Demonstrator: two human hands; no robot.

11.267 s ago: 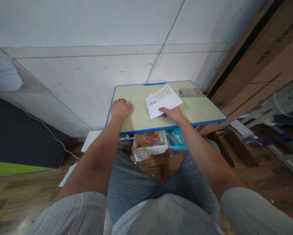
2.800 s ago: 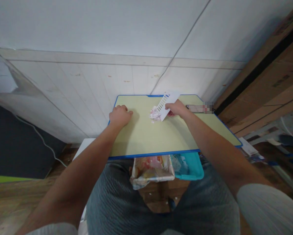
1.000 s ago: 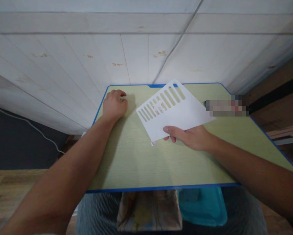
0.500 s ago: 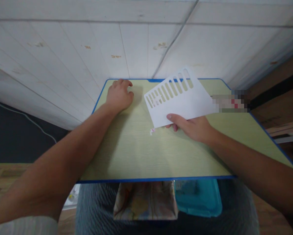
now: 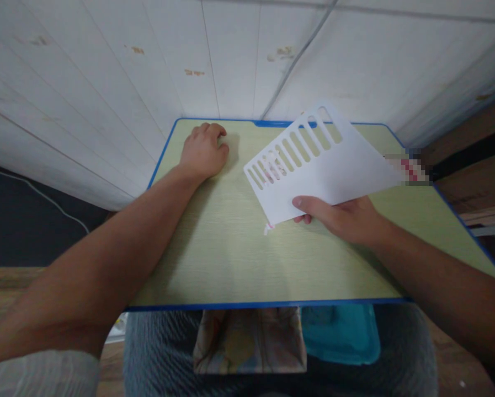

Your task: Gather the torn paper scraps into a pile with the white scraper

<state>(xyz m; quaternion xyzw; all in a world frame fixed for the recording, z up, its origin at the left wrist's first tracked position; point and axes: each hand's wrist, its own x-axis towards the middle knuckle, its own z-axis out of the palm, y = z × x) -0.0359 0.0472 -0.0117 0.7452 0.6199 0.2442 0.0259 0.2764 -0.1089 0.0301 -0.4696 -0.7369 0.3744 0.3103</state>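
Right hand (image 5: 349,218) pinches slotted card (image 5: 334,173) over scraps (image 5: 269,227), left hand (image 5: 205,151) half-curled left of card; guiding step, likely needing steady tilt next.

My right hand (image 5: 342,218) grips a white slotted card (image 5: 338,171) over the pale green tabletop (image 5: 230,264), thumb (image 5: 313,205) on top, and pinkish-white scraps (image 5: 273,165) show through it; my left hand (image 5: 204,152) rests loosely curled near the tabletop's far left corner
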